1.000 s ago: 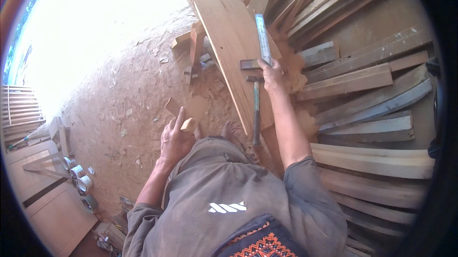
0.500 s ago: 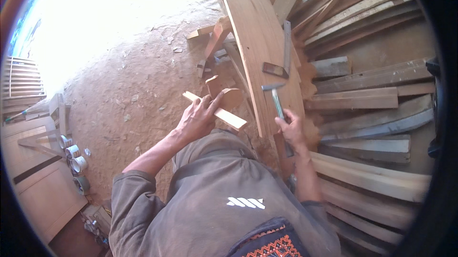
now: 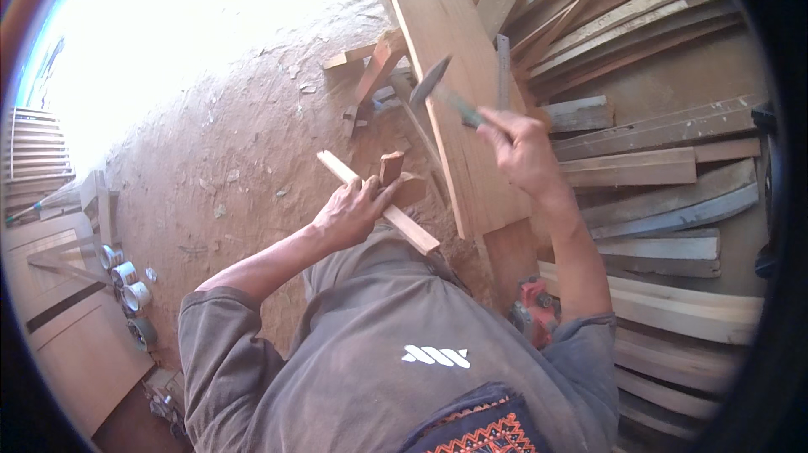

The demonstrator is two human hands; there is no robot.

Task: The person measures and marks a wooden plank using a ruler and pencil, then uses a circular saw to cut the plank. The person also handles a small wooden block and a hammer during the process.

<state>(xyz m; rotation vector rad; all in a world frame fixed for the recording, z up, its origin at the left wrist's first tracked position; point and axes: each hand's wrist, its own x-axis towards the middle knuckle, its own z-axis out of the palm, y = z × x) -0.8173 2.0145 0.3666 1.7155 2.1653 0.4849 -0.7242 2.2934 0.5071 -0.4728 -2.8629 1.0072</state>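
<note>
My left hand (image 3: 347, 212) is closed round a pale wood strip (image 3: 412, 232), which slants from upper left to lower right. At its fingertips a short reddish-brown wood piece (image 3: 391, 167) stands up against the strip, with another brown wood part (image 3: 411, 190) beside it. How these pieces join is partly hidden by the fingers. My right hand (image 3: 523, 150) grips the green handle of a hammer (image 3: 432, 80), raised over a wide plank (image 3: 488, 175). The hammer's head points to the left, above the plank's left edge. A try square (image 3: 503, 70) on the plank is partly covered.
Stacked boards (image 3: 665, 171) fill the right side. A red power tool (image 3: 535, 312) sits by my right forearm. Wooden trestle pieces (image 3: 380, 66) stand left of the plank. At the far left are tape rolls (image 3: 135, 295) and a panelled door (image 3: 93, 344).
My right hand has lifted the hammer up and away from the plank, turning its head to the left. The left hand has shifted slightly down, still holding the wood strip.
</note>
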